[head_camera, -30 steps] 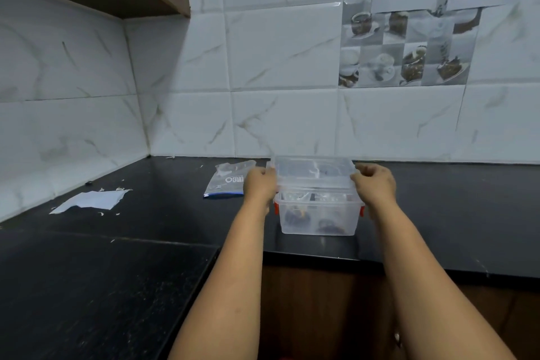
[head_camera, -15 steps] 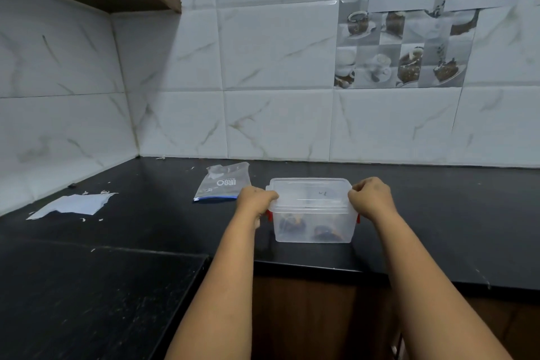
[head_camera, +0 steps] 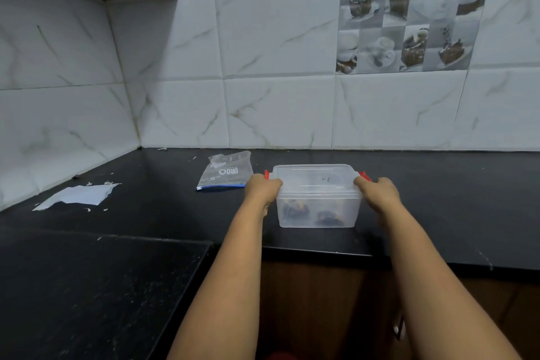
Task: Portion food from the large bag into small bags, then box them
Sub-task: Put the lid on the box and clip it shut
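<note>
We see a clear plastic box (head_camera: 318, 210) standing on the black counter (head_camera: 146, 213), near its front edge and a little right of the middle; a clear lid (head_camera: 314, 177) sits on top of it, with a red latch (head_camera: 266, 174) at its left end and another red latch (head_camera: 365, 175) at its right end; through the cloudy wall we make out two dark lumps of food (head_camera: 298, 208) on the bottom, though whether they lie in small bags we cannot tell; our left hand (head_camera: 261, 187) is curled around the left end of the lid, at the latch, and our right hand (head_camera: 380, 188) grasps the right end in the same way, the fingertips of both hidden behind the knuckles; whether the latches are snapped down is not clear; to the left of the box and a little farther back, just apart from the left hand, a flat see-through zip bag (head_camera: 226, 172) with a blue strip along its near edge lies on the counter, and we cannot tell whether anything is in it; well to the left, near the side wall, lies a torn piece of white paper (head_camera: 79, 196) with small scraps around it; on the far tiled wall a sheet with a circle is cut off by the top edge, and the dark cabinet front below the counter is hard to read.
</note>
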